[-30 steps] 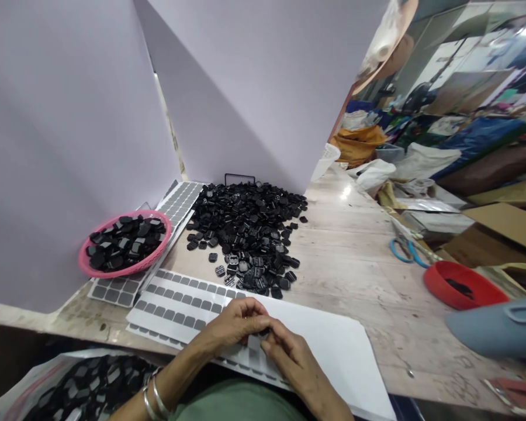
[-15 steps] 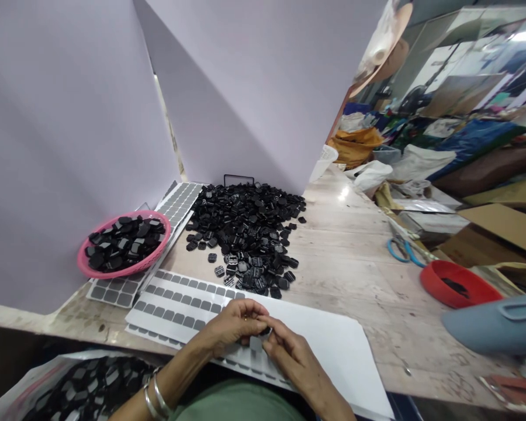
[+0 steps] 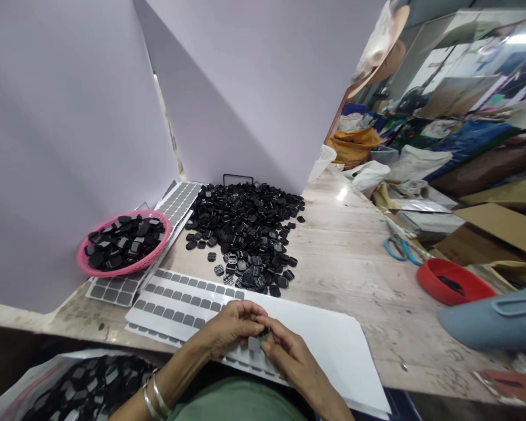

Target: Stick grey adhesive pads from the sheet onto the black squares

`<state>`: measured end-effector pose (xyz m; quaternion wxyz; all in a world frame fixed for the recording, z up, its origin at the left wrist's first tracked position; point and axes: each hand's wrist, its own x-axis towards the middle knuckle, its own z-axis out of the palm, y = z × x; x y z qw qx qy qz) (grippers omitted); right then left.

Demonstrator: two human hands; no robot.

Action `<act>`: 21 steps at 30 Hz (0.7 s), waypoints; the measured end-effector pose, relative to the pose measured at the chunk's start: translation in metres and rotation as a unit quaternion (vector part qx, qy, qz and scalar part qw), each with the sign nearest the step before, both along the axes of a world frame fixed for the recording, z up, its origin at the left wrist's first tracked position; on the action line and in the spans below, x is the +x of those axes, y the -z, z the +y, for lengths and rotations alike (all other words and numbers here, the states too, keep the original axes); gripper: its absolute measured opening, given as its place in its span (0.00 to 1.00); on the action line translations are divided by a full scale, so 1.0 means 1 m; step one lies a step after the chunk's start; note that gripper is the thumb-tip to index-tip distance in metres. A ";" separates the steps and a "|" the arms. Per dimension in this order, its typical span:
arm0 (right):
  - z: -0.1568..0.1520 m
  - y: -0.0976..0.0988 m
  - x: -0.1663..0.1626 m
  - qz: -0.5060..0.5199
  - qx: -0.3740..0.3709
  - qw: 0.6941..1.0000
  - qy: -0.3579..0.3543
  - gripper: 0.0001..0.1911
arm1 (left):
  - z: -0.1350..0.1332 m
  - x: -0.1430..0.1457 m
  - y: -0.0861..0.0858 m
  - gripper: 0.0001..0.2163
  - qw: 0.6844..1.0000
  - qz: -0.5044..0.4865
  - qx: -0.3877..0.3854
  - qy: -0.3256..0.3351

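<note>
My left hand (image 3: 230, 327) and my right hand (image 3: 289, 356) meet at the near edge of the table, fingers pinched together on one small black piece (image 3: 263, 332). They hover just over a white sheet (image 3: 328, 345) carrying rows of grey square stickers (image 3: 175, 307). A large pile of black pieces (image 3: 245, 234) lies beyond the sheet. Two metal bangles circle my left wrist.
A pink basket (image 3: 125, 241) of black pieces sits at the left on another sticker sheet (image 3: 177, 202). A bag of black pieces (image 3: 79, 386) lies below the table edge. Blue-handled scissors (image 3: 401, 248), a red bowl (image 3: 453, 282) and a grey-blue object (image 3: 495, 324) lie at the right. Lilac panels stand behind.
Both hands stay pinched on the small black piece over the sticker sheet, with only slight finger shifts. The view has drifted a little.
</note>
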<state>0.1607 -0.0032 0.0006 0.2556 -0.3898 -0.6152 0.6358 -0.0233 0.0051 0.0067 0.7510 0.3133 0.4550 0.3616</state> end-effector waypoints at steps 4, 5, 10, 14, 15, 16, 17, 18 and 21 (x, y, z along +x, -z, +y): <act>-0.001 0.001 -0.001 0.005 -0.003 1.000 0.000 0.24 | -0.001 0.000 0.000 0.20 1.000 0.005 0.005 -0.001; -0.001 0.001 -0.001 0.004 -0.001 1.000 0.001 0.24 | -0.001 0.001 0.000 0.20 1.000 0.010 0.008 0.000; -0.003 0.000 -0.001 -0.013 0.002 1.000 0.003 0.23 | -0.003 0.001 -0.004 0.18 0.998 0.050 0.022 0.009; -0.003 0.001 -0.001 -0.012 -0.008 1.000 0.005 0.23 | -0.004 0.001 -0.005 0.17 0.998 0.053 0.023 0.013; -0.003 0.001 -0.001 -0.011 -0.009 1.000 0.005 0.23 | -0.004 0.000 -0.005 0.16 0.998 0.049 0.026 0.014; -0.003 0.001 -0.001 -0.010 -0.010 1.000 0.004 0.23 | -0.004 0.000 -0.005 0.16 0.998 0.044 0.031 0.015; -0.002 0.001 -0.001 -0.009 -0.011 1.000 0.002 0.23 | -0.004 0.000 -0.005 0.15 0.998 0.041 0.034 0.016; -0.002 0.001 0.000 -0.009 -0.011 1.000 0.002 0.23 | -0.003 0.000 -0.005 0.15 0.998 0.041 0.034 0.017; 0.001 -0.001 0.001 -0.011 -0.009 1.000 0.004 0.24 | -0.001 0.000 -0.006 0.15 0.998 0.049 0.031 0.025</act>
